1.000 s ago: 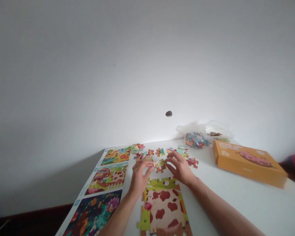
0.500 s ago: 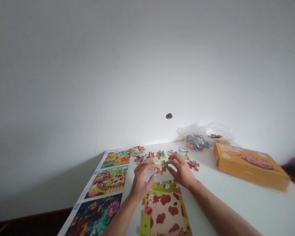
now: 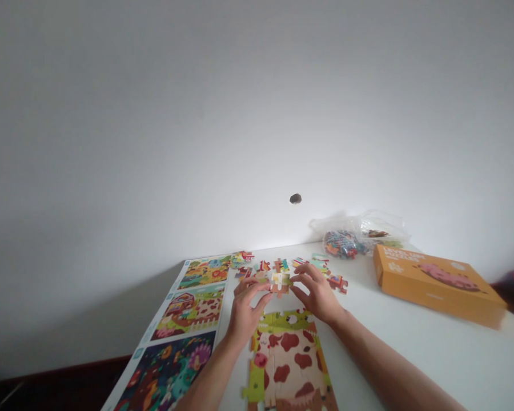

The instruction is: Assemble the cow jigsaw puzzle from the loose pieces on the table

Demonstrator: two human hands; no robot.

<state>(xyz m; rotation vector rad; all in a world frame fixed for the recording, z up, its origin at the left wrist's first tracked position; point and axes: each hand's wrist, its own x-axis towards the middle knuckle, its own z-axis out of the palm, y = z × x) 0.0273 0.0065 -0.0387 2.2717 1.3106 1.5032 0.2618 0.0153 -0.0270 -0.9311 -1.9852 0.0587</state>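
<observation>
Above the white table, a small puzzle piece (image 3: 280,284) in cream, green and brown sits between my two hands; it may be two pieces joined. My left hand (image 3: 245,308) has its thumb and fingertips at the piece's left edge. At the right edge, the curved fingers and thumb of my right hand (image 3: 319,294) pinch it. Nearer to me lies a partly assembled puzzle (image 3: 289,359) of a brown-spotted cow under green hills with sheep. Loose puzzle pieces (image 3: 281,265) are scattered just beyond my hands.
A picture sheet (image 3: 188,311) with several printed scenes lies at the left. Clear plastic bags (image 3: 345,242) of pieces rest against the wall (image 3: 257,125), which has a small hole (image 3: 295,198). An orange puzzle box (image 3: 437,282) lies at the right of the table (image 3: 411,348).
The piece between my hands has turned slightly and shifted a little. My left fingers spread, then came back to its edge, while my right hand stayed almost in place.
</observation>
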